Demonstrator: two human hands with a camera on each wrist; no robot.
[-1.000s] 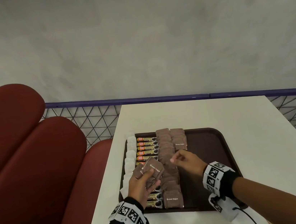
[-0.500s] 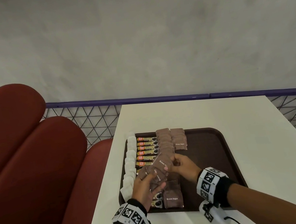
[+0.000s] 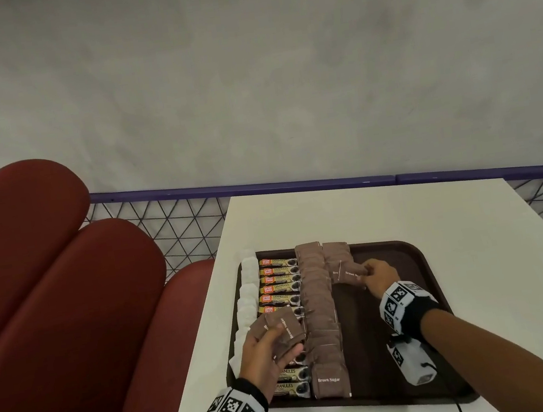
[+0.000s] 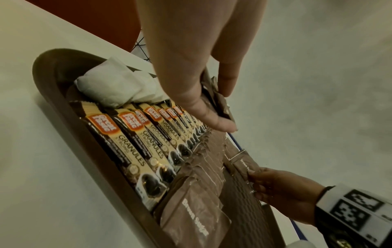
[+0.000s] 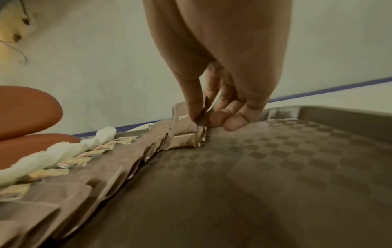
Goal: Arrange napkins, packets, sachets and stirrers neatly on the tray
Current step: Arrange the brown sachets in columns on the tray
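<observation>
A dark brown tray (image 3: 409,291) lies on the white table (image 3: 368,214). On it run a column of white napkins (image 3: 249,295), a column of coffee granule sachets (image 3: 278,279) and a long column of brown sugar packets (image 3: 319,317). A shorter second column of brown sugar packets (image 3: 337,256) starts at the far end. My right hand (image 3: 377,274) pinches one brown sugar packet (image 3: 351,273) at the near end of that short column, low over the tray (image 5: 275,167). My left hand (image 3: 265,352) holds a small stack of brown sugar packets (image 3: 281,329) above the sachets (image 4: 135,139).
A red padded bench (image 3: 54,321) stands left of the table. A purple rail with wire mesh (image 3: 176,225) runs behind the table below a grey wall. The tray's right half (image 3: 400,327) is bare. A cable trails from the right wrist camera (image 3: 415,365).
My right hand took a brown sugar packet from the stack in my left hand and carried it right and away, down to the short second column. The left hand stayed near the sachets.
</observation>
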